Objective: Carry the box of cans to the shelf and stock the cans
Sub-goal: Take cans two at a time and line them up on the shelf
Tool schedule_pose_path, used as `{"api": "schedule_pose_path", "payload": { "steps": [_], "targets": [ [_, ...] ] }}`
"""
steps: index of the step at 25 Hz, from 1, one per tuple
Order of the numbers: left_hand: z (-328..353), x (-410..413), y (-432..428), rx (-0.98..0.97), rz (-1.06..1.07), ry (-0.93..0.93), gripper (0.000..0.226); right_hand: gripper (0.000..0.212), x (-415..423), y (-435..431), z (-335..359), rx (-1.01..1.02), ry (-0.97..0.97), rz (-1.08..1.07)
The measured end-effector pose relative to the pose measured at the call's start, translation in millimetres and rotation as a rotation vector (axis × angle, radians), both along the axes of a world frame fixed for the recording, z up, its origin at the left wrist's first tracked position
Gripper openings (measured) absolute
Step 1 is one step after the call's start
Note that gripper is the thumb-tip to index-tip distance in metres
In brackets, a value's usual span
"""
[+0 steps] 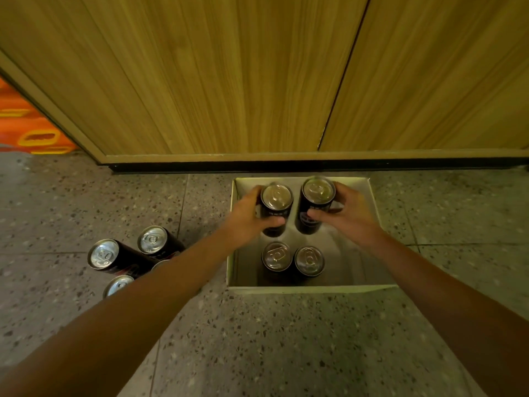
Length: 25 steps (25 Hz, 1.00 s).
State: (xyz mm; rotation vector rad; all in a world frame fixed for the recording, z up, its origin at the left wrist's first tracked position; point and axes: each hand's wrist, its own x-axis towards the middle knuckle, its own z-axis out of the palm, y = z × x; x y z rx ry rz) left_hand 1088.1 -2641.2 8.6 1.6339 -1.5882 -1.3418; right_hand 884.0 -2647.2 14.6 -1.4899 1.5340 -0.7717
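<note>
The head view, the only one, looks down on an open cardboard box (375,207) that sits on a speckled stone floor (286,339) just in front of a wood-panelled cabinet front (229,75). The left hand (246,216) is wrapped around the side of one upright black can (276,209) at the far end of the box, thumb across the near face and fingers behind. The right hand (347,213) clasps a second black can (315,207) just beside it in the same way. Both cans stand higher than the two remaining cans (293,260) at the near end of the box, so they look partly lifted, though that is a judgement. Four more cans (128,256) stand grouped on the floor to the left, well apart from the box and partly hidden by the left forearm. No shelf is in view. The cans are slim, rigid metal cylinders, probably full and so fairly heavy for their size; their smooth painted walls could slip, and a drop would likely dent them. A firm wrap around the middle of the body, as both hands have now, seems the best hold. The box looks light, thin cardboard, likely to flex, so it is better carried from underneath.
</note>
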Motion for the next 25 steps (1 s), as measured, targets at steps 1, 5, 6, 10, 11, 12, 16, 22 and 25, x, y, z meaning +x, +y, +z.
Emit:
{"api": "schedule_pose_path", "payload": {
  "steps": [1, 5, 6, 10, 11, 12, 16, 22, 25],
  "targets": [
    [27, 1, 0, -0.009, 0.011, 0.01, 0.067, 0.064, 1, -1, 25, -0.014, -0.004, -0.023],
    [179, 9, -3, -0.02, -0.011, 0.113, 0.066, 0.061, 7, -3, 169, -0.021, -0.051, -0.047],
    [224, 11, -3, -0.027, -0.03, 0.126, 0.065, 0.061, 10, -4, 213, -0.023, -0.062, -0.035],
    [405, 20, -4, -0.09, -0.045, 0.185, 0.062, 0.06, 20, -4, 393, -0.078, -0.103, 0.023],
    [453, 22, -3, -0.114, -0.039, 0.2, 0.059, 0.058, 22, -3, 439, -0.103, -0.126, 0.031],
    [497, 24, -2, -0.134, -0.033, 0.203, 0.056, 0.057, 25, -2, 482, -0.123, -0.14, 0.034],
    [671, 38, 2, -0.245, -0.013, 0.204, 0.06, 0.059, 33, -1, 649, -0.236, -0.142, 0.03],
    [860, 57, 7, -0.328, 0.024, 0.217, 0.064, 0.054, 54, -6, 841, -0.358, -0.121, 0.069],
    [922, 63, 5, -0.345, 0.006, 0.201, 0.063, 0.053, 63, -9, 905, -0.401, -0.079, 0.064]
  ]
}}
